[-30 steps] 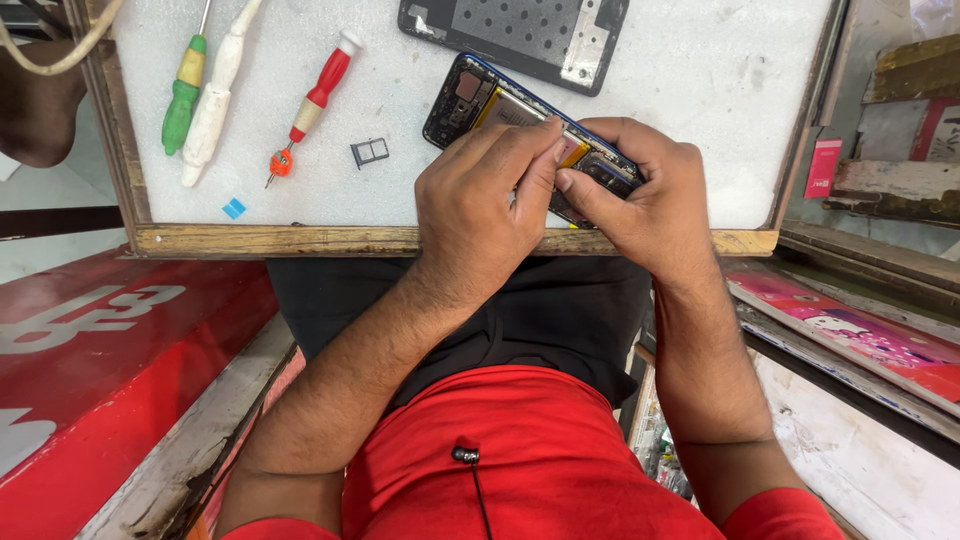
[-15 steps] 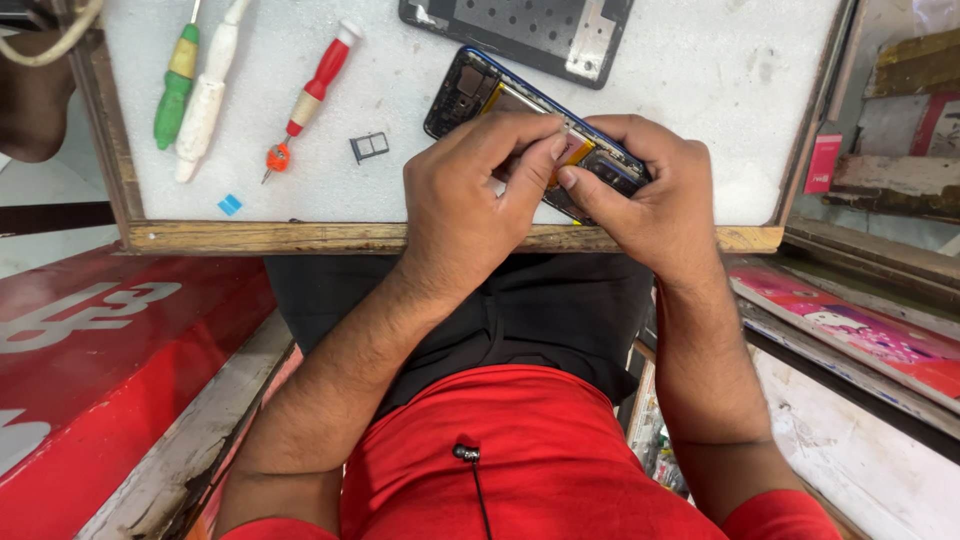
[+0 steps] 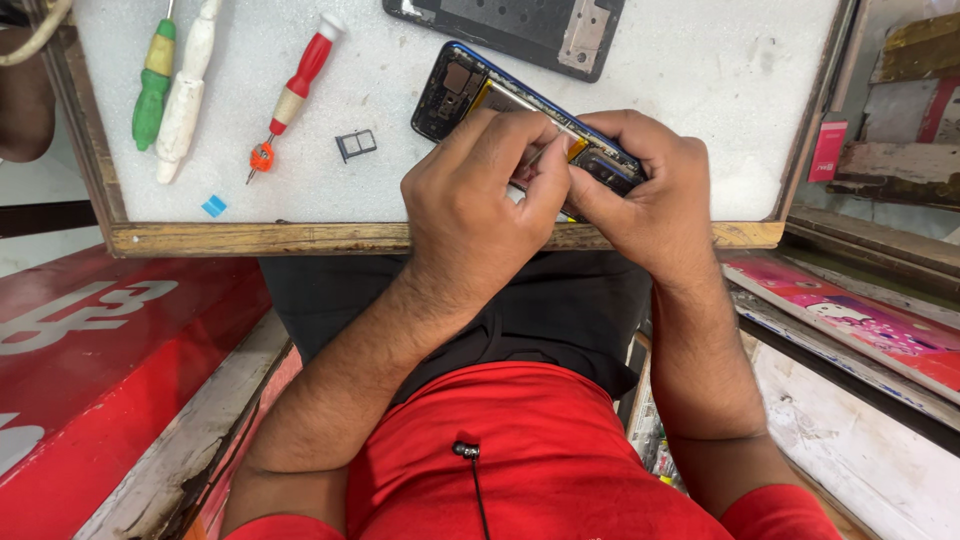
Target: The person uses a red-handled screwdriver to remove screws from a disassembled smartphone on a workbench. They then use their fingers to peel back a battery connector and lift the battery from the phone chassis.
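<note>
An opened phone [image 3: 470, 90], blue-edged with its back removed and its dark innards and a yellow strip exposed, lies slantwise on the white bench [image 3: 700, 60], near the wooden front rim. Its lower end is clamped in the right hand [image 3: 650, 195], whose fingers are wrapped over the frame. The left hand [image 3: 475, 215] is pressed against it from the other side, thumb and forefinger pinched together over the interior on something thin and pale; what exactly is pinched cannot be told.

The phone is judged light and stiff in its frame but fragile inside: the bared board and flex parts would be easily damaged, so it is best gripped by the rigid edges, as is done here, and not by the open middle.

Beyond it, a detached dark back panel [image 3: 510, 25] lies at the far edge. To the left rest a small grey card tray [image 3: 356, 144], a red-handled screwdriver [image 3: 295, 90], a white tool [image 3: 185, 100], a green-handled screwdriver [image 3: 153, 85] and a blue scrap [image 3: 214, 206].
</note>
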